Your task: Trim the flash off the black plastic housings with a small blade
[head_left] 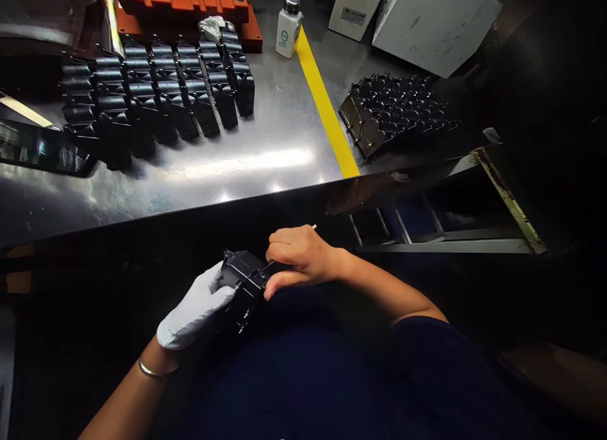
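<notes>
My left hand [196, 310], in a white glove, is closed around a black molded plastic part [246, 272] in front of my body, below the table's edge. My bare right hand [301, 256] is curled at the part's right side, with the thumb by its edge. A thin tool [313, 227] sits in that fist; only its pale end shows above the knuckles, and a dark tip seems to reach the part. The fingers hide the rest of it. Small prongs stick out of the part's lower side.
Rows of black molded parts [164, 89] stand on the metal table [284, 127] at left, before an orange fixture [184, 7]. A white pump bottle [288, 29] stands beside yellow tape [327, 105]. More black parts [398, 108] and grey boxes [434, 23] lie right, above a metal frame [474, 245].
</notes>
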The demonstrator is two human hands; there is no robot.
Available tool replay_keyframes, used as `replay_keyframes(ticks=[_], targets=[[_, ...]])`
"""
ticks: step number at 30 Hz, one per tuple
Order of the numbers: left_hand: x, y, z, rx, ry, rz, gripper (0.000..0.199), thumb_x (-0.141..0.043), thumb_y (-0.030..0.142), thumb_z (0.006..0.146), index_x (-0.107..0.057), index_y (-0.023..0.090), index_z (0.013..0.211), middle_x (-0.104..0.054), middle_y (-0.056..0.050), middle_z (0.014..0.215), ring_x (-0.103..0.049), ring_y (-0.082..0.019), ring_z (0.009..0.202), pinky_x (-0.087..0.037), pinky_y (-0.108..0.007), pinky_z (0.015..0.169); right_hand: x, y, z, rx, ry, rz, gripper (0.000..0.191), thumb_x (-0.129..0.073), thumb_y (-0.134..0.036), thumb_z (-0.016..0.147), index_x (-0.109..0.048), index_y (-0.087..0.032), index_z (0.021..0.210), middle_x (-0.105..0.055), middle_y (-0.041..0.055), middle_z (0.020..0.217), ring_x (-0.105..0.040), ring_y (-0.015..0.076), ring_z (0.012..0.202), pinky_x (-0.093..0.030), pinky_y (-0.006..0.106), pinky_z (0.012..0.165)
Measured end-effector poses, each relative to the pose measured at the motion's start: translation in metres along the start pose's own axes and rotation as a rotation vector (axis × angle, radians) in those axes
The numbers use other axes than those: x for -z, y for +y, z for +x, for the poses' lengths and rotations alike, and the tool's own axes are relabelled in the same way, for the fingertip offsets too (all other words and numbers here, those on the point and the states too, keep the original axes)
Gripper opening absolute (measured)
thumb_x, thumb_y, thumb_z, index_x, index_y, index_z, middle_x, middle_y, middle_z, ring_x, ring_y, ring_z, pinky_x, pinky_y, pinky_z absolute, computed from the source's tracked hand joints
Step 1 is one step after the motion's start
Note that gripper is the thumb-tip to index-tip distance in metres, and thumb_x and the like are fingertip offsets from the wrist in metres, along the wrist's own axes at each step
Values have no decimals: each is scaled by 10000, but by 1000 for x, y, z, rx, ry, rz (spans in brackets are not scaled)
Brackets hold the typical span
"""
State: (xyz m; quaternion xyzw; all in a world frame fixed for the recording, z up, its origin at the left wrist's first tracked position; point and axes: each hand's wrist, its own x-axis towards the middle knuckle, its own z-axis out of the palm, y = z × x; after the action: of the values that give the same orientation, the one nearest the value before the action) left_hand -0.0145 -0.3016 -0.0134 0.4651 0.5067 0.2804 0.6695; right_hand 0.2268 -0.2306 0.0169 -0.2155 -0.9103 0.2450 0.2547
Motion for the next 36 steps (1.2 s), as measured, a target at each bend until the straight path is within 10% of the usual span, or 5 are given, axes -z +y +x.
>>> replay_keyframes(ticks=[19, 23, 26, 30, 36], targets=[[13, 21, 5, -28, 20, 294, 575, -842, 439, 664, -728, 229, 1187, -767, -76, 1026, -720, -294, 897, -589, -337, 777, -3, 9, -9, -503, -216, 716, 504, -735, -631, 740, -668, -136, 808, -549, -38, 635, -460, 69, 568, -343, 205, 537], [12, 10, 5, -139, 447, 360, 618, -867, 400, 662, -679, 247, 1231, -710, -55, 1177, -663, -272, 1098, -506, -367, 1016, -30, 6, -13, -767, -39, 741, 400, -772, -515, 719, -665, -134, 773, -537, -42, 640, -445, 71, 582, -343, 213, 542], [1, -10, -2, -108, 898, -26, 611, -863, 294, 703, -605, 294, 1257, -638, 2, 1295, -580, -223, 1242, -456, -330, 1081, -54, 4, -20, -973, 274, 869, 466, -758, -577, 698, -650, -137, 808, -558, -31, 651, -464, 81, 582, -368, 225, 546], [-28, -17, -2, 109, 525, -798, 267, -759, 272, 827, -692, 199, 1075, -737, -54, 1123, -683, -219, 1085, -575, -365, 955, -85, -7, -20, -1009, 363, 1030, 535, -781, -616, 669, -653, -140, 876, -608, -9, 703, -513, 97, 610, -424, 238, 564], [-48, 13, 7, 298, 591, -1226, 348, -408, 124, 1009, -694, 126, 1207, -784, -100, 1054, -751, -163, 938, -612, -250, 846, -95, -10, -13, -911, 491, 922, 481, -512, -633, 909, -630, -181, 1022, -613, 9, 838, -521, 81, 607, -460, 211, 506]])
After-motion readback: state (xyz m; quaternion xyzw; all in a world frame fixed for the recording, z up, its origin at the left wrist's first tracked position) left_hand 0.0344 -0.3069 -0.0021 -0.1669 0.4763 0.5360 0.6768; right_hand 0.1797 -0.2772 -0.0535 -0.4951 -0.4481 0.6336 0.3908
